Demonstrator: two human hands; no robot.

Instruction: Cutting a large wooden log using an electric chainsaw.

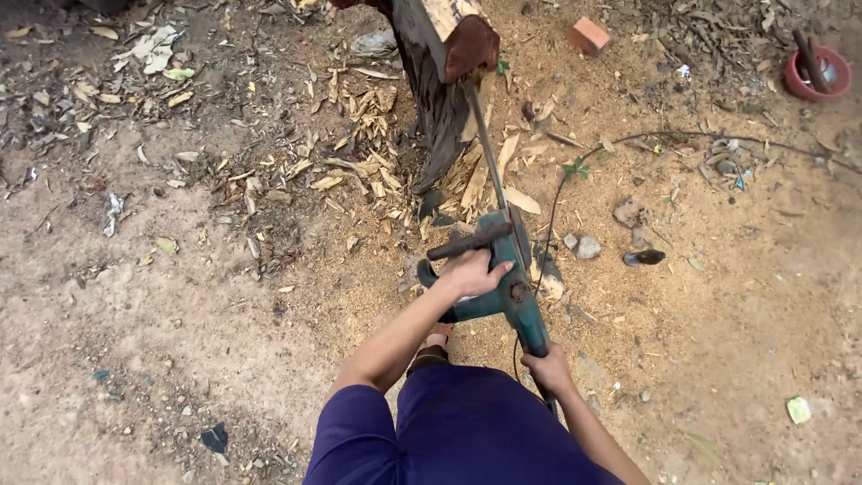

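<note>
Looking straight down on bare ground, and the saw [498,269] sits just in front of the person's knees, a teal electric chainsaw with its bar [485,148] reaching up and away into the log [435,99]. The left hand [469,272] is wrapped over the black front handle [469,242], fingers curled shut around it, likely to steer and press the nose of the tool. The right hand [548,366] is closed on the rear grip nearest the body, where the trigger would sit, though the trigger itself is hidden. Two hands spread along the saw, one near the log and one far from it: that looks like a hold meant to keep the bar from twisting. The log leans dark and barked, its pale cut face showing at the top, and the bar meets it near a reddish-brown patch; whether the chain is running I cannot tell. Left of the log and around its foot lie pale wood chips [368,135], with finer sawdust spread under the saw. A black cord [628,139] trails off to the right of the log. Further right of the log sit a brick [589,36] and a red bowl [817,74], well apart from the work. Small stones [588,247] lie just right of the saw.
</note>
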